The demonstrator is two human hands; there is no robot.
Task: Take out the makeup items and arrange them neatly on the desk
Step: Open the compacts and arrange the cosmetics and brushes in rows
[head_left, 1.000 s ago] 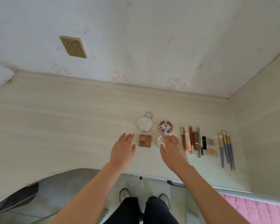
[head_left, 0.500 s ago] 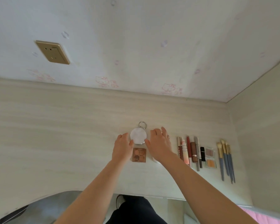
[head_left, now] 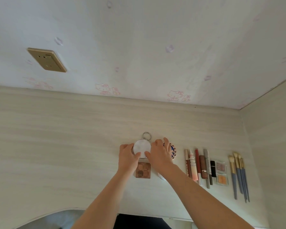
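Grips the compact (head_left: pixel 142 147), seemingly flat on the bench (head_left: pixel 56 146), from both sides: left hand (head_left: pixel 128 157) curled round its nine o'clock rim with thumb on the lid, right hand (head_left: pixel 160 156) pinching at about four o'clock. Sits at twelve o'clock of the palette (head_left: pixel 143 170), with ring (head_left: pixel 146 135) pointing to twelve. Looks like a squaring-up step in a nearly finished layout.

Best to turn it with light, even pressure on both rims so the ring aims straight at twelve, centre it over the palette with a slim gap, and line it up with the case (head_left: pixel 172 150) at three o'clock. Then lift fingers straight up to avoid dragging it; likely slides easily, being a smooth disc on laminate.

Round, pale, glossy lid with metal rim and ring. Square brown palette with round shades. Domed case in blue-and-red mosaic, partly hidden by the right hand. Further towards three: slim tubes (head_left: pixel 198 166) in parallel, two clear square blush pans (head_left: pixel 221 172), then blue-handled brushes (head_left: pixel 239 174) with soft pale bristles. Pale, matte, wood-grain bench
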